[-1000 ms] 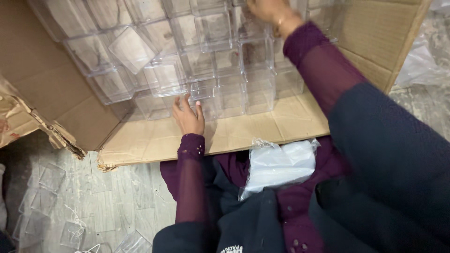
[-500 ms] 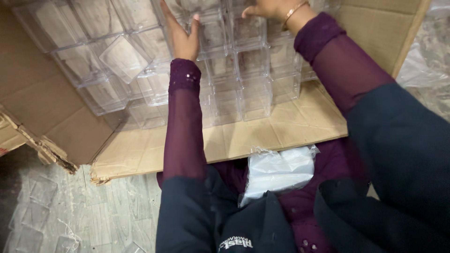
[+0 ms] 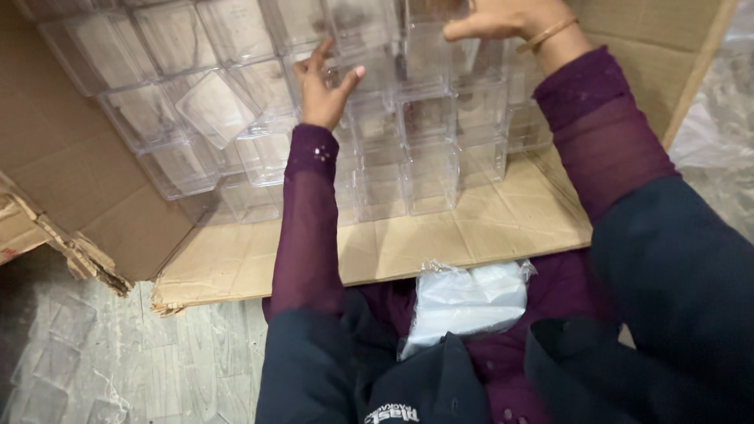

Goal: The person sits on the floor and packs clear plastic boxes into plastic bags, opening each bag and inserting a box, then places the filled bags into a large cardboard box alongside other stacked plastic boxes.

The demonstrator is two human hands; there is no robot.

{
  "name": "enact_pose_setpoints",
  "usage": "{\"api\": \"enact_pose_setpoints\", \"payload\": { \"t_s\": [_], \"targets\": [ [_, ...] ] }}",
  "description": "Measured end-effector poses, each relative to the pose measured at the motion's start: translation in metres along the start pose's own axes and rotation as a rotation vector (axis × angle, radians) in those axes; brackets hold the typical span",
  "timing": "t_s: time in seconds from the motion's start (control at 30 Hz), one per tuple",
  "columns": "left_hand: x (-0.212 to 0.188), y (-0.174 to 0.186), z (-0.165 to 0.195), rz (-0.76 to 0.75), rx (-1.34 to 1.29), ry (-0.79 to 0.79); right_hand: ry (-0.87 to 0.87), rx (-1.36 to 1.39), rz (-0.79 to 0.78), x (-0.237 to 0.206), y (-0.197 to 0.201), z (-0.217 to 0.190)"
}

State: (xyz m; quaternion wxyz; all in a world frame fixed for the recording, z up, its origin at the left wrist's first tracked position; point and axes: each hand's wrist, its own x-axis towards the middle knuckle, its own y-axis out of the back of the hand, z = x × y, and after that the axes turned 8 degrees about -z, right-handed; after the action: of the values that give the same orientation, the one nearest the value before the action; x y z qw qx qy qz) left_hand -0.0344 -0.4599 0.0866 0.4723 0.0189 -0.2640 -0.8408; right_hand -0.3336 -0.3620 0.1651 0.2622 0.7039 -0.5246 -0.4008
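- Inside the opened cardboard carton (image 3: 440, 235), lying on its side with one flap flat on the floor, clear plastic boxes (image 3: 428, 169) are stacked in rows and tiers against the carton's back — a wall of like units, most of them square to one another so that each tier bears on the one below.
- The left hand (image 3: 322, 86) is raised to the upper middle of the stack, fingers spread fairly wide and resting against the face of one clear box; whether it grips that box or only steadies it cannot be told, as the plastic is transparent and the fingertips blur into it.
- The right hand (image 3: 503, 20) is at the top edge of the view, thumb and fingers narrowed in a pinch around the rim of a box in the top tier. Partly cut off by the frame — the grip looks closed on the box, but the box's far side is not visible.
- One box at the left, the tilted box (image 3: 212, 106), sits askew, out of line with its neighbours.
- A clear plastic bag (image 3: 463, 302) lies in the person's lap, just below the flap's edge, within easy reach of either hand.
- More clear boxes (image 3: 47, 369) lie on the marbled floor (image 3: 196, 353) at lower left, well apart from both hands.
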Motion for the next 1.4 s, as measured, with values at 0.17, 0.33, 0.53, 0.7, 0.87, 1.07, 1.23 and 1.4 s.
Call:
{"api": "enact_pose_setpoints", "payload": {
  "t_s": [0.17, 0.33, 0.53, 0.7, 0.87, 1.07, 1.23, 1.4],
  "targets": [
    [-0.018, 0.009, -0.02, 0.004, -0.161, 0.043, 0.222, -0.301, -0.03, 0.029, -0.035, 0.0],
    [-0.02, 0.023, -0.033, 0.058, -0.229, 0.052, 0.199, -0.249, -0.111, 0.048, -0.04, -0.011],
    [0.005, 0.007, -0.03, -0.047, -0.387, -0.041, -0.315, -0.003, -0.249, 0.016, -0.045, -0.033],
    [-0.01, -0.003, -0.036, -0.308, -0.238, 0.016, 0.241, -0.295, 0.126, -0.022, -0.063, -0.037],
    [-0.028, 0.011, -0.042, -0.361, -0.055, 0.003, 0.291, 0.009, 0.224, -0.093, -0.081, -0.022],
    [-0.05, 0.005, -0.046, -0.276, 0.043, -0.047, -0.028, 0.277, -0.02, -0.19, -0.104, 0.029],
    [-0.024, -0.01, -0.036, -0.191, -0.096, -0.152, 0.064, 0.329, -0.161, -0.175, -0.15, 0.044],
    [0.006, -0.028, -0.026, -0.254, 0.04, -0.095, 0.087, 0.537, 0.001, -0.163, -0.175, 0.027]
  ]
}}
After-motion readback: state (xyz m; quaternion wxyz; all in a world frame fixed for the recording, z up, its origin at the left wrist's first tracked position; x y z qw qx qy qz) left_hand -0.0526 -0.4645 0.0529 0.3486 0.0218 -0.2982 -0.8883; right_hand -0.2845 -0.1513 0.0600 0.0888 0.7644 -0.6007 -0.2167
